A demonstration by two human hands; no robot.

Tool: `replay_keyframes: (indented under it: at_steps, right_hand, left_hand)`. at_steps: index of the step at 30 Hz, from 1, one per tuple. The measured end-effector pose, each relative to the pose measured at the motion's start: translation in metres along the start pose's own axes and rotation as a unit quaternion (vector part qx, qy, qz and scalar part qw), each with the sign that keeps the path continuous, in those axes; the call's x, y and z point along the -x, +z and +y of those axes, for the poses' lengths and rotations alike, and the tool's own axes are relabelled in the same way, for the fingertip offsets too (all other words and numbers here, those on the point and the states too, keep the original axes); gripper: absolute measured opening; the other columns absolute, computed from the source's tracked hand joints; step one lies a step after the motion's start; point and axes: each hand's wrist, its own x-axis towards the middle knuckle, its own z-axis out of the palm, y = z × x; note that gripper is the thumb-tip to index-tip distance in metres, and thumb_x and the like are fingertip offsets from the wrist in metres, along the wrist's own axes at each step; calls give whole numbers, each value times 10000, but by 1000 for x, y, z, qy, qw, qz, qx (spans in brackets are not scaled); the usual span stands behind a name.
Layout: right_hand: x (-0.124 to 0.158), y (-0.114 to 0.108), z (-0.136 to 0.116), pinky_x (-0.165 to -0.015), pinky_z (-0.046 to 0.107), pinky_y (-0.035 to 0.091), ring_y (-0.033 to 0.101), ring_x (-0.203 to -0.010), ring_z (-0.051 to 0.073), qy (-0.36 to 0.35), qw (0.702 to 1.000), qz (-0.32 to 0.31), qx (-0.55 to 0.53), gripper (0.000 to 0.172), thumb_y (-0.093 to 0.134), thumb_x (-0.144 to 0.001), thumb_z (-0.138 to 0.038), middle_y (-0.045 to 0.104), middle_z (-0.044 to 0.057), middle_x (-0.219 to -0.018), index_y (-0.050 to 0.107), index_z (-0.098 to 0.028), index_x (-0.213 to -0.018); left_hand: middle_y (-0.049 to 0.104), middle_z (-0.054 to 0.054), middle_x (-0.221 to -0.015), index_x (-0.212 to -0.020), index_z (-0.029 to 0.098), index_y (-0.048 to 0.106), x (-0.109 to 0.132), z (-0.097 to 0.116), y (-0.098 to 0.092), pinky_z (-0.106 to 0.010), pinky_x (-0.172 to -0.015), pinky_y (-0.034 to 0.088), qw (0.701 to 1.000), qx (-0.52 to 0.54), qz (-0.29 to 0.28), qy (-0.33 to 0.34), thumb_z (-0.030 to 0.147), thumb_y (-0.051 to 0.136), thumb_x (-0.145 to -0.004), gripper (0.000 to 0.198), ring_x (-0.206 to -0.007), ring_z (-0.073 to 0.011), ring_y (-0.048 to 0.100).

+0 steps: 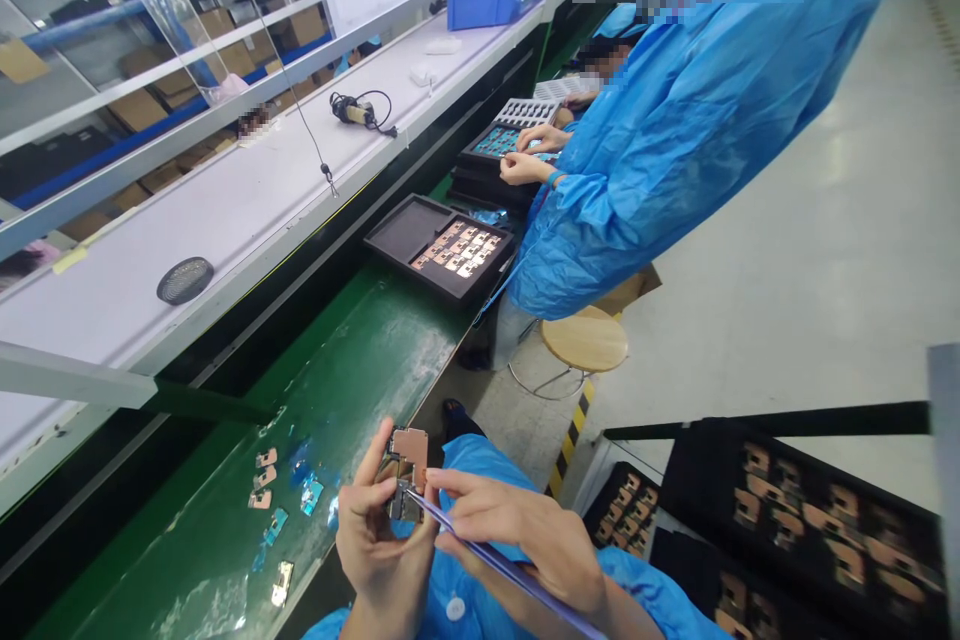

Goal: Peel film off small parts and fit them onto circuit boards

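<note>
My left hand (pixel 379 545) grips a small copper-and-dark-grey metal part, like a phone circuit board with shield plates (pixel 412 450), by its edges between thumb and fingers. In my right hand (pixel 529 535) are slim purple tweezers (pixel 439 516). Their tip touches the lower, grey area of the board, and my right fingertips lie close to its right edge. Left of my hands, several copper pieces (pixel 262 476) and shiny blue film scraps (pixel 311 494) lie on the green bench top (pixel 225 530). A single silvery-gold piece (pixel 282 583) rests near the bench edge.
Farther along the bench sits a black foam tray (pixel 409 235) with copper parts. A co-worker in a blue gown (pixel 675 150) works beyond it over stacked trays. Black trays of parts (pixel 825 520) stand at my right. A round wooden stool (pixel 585 338) is on the floor.
</note>
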Motion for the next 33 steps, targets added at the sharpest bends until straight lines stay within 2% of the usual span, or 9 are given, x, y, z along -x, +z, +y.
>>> replay_keyframes:
  at_steps: [8,14,19,22,28,33]
  right_hand:
    - [0,2,2,-945,288,635,770,-1029,206,4,1000,16,-4,142,688,-920,-89,764,30,-836,629,-178,-1013]
    - [-1,-1,-3,-933,246,634,779,-1003,197,13,1000,-2,15,106,669,-938,-99,773,32,-828,642,-175,-1007]
    - [2,-1,-3,-944,279,639,781,-992,201,13,1000,17,2,114,672,-931,-89,771,40,-844,649,-174,-1003]
    - [3,-2,-4,-960,296,634,783,-981,194,16,1000,-3,-5,135,651,-945,-102,778,31,-866,657,-187,-1050]
    - [3,-7,-5,-898,219,635,779,-1004,191,18,999,10,24,131,644,-956,-107,787,25,-868,644,-202,-1045]
    - [1,-9,-5,-902,246,645,780,-1000,203,13,1000,-1,14,113,663,-944,-110,780,31,-832,640,-189,-1022]
  left_hand:
    - [643,-224,-1380,-1000,205,557,1,0,0,-385,-848,647,1000,14,-8,-19,23,827,-740,416,-1196,-334,686]
    - [661,-199,-1368,-1000,207,568,2,-1,1,-341,-861,638,1000,17,-5,-9,-6,813,-727,425,-1187,-302,695]
    - [667,-195,-1357,-985,204,567,2,1,3,-309,-859,634,1000,14,4,-5,-18,808,-719,423,-1193,-292,692]
    - [670,-200,-1348,-977,203,565,2,3,4,-292,-826,639,1000,15,3,-5,-8,805,-732,403,-1164,-286,709]
    - [624,-220,-1395,-994,207,567,7,3,2,-366,-821,656,999,41,-13,-31,12,845,-710,442,-1143,-325,715]
    - [627,-224,-1390,-988,199,565,8,2,4,-357,-841,650,999,44,-3,-20,-8,836,-713,438,-1195,-330,684]
